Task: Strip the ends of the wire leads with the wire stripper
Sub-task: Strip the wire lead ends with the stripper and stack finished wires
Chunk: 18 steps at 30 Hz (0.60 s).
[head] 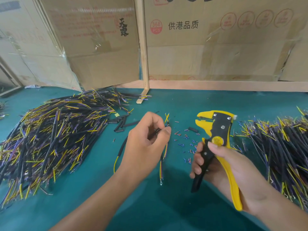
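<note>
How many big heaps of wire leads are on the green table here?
2. One heap lies left of the left hand; the other heap lies right of the wire stripper held in the right hand. More may lie beyond the frame edges.

Cardboard box (216, 39) behind the wooden post (143, 47), to the post's right: black print "供港品质". Just left of that print, red round stamp (156, 27) reading "360" over "PCS". Further right on the same box, a row of red round symbols (255, 20), too faint to read. Left of the post, a second cardboard sheet (93, 47): black brush-style characters "天露", vertical, near the post. Faded red print lines beside them, unreadable.
</note>
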Each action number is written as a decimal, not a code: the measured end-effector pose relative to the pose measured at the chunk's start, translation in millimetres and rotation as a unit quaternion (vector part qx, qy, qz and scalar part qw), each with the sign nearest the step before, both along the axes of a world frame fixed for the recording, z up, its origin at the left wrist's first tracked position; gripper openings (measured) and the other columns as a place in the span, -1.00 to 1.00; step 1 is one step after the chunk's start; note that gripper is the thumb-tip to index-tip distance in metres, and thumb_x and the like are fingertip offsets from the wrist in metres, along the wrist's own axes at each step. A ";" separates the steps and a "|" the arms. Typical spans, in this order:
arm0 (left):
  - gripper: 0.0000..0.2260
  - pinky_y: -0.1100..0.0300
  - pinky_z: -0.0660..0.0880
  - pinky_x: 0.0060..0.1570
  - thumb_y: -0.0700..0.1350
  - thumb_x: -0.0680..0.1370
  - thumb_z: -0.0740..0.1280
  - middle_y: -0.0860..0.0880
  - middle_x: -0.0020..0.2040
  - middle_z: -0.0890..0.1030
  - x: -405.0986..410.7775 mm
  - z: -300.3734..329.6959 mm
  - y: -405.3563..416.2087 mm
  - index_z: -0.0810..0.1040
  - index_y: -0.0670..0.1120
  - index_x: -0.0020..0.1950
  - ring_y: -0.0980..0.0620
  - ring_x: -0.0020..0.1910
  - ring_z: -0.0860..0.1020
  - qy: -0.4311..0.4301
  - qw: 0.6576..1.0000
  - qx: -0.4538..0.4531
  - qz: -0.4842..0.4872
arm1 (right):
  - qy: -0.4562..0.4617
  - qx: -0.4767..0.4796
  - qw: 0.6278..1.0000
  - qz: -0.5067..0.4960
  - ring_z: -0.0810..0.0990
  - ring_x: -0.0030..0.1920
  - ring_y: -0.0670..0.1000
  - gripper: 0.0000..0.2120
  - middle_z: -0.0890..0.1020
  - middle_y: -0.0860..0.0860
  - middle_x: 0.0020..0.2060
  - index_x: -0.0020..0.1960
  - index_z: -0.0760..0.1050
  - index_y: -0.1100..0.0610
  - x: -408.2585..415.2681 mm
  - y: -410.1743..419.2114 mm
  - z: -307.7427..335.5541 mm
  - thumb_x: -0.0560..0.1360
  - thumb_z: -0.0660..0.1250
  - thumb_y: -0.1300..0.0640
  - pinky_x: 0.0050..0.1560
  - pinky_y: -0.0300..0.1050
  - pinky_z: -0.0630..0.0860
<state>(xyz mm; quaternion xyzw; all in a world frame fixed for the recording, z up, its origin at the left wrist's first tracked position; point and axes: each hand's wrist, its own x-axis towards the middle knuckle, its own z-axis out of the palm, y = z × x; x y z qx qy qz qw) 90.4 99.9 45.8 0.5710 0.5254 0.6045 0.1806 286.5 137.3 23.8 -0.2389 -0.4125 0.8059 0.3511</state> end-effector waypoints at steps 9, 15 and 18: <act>-0.80 0.38 0.26 -0.44 -0.30 0.43 0.24 0.14 -0.38 0.42 2.7 2.8 -2.8 0.45 0.01 -0.24 0.18 -0.48 0.27 -0.108 0.987 -0.044 -0.114 | -0.026 0.013 0.995 0.094 0.50 -0.26 0.22 -0.49 0.49 0.25 -0.24 -0.02 0.59 0.29 -2.4 -12.3 1.3 0.23 0.64 -0.03 -0.13 0.16 0.56; -0.89 0.31 0.10 -0.50 -0.23 0.38 0.30 -0.08 -0.32 0.18 6.3 3.2 -4.1 0.43 -0.04 -0.19 0.03 -0.43 0.04 -0.263 0.937 -0.096 -0.209 | 0.016 -0.001 0.993 0.115 0.50 -0.26 0.22 -0.51 0.48 0.25 -0.25 -0.02 0.58 0.30 -7.7 -19.2 1.5 0.24 0.65 0.01 -0.09 0.18 0.55; -0.88 0.32 0.11 -0.51 -0.25 0.38 0.28 -0.06 -0.34 0.22 10.0 3.0 -5.8 0.45 -0.04 -0.20 0.05 -0.44 0.06 -0.276 0.931 -0.109 -0.214 | 0.039 0.001 0.993 0.115 0.50 -0.27 0.22 -0.52 0.49 0.26 -0.26 -0.04 0.59 0.29 -11.4 -23.7 1.3 0.23 0.65 0.01 -0.10 0.17 0.56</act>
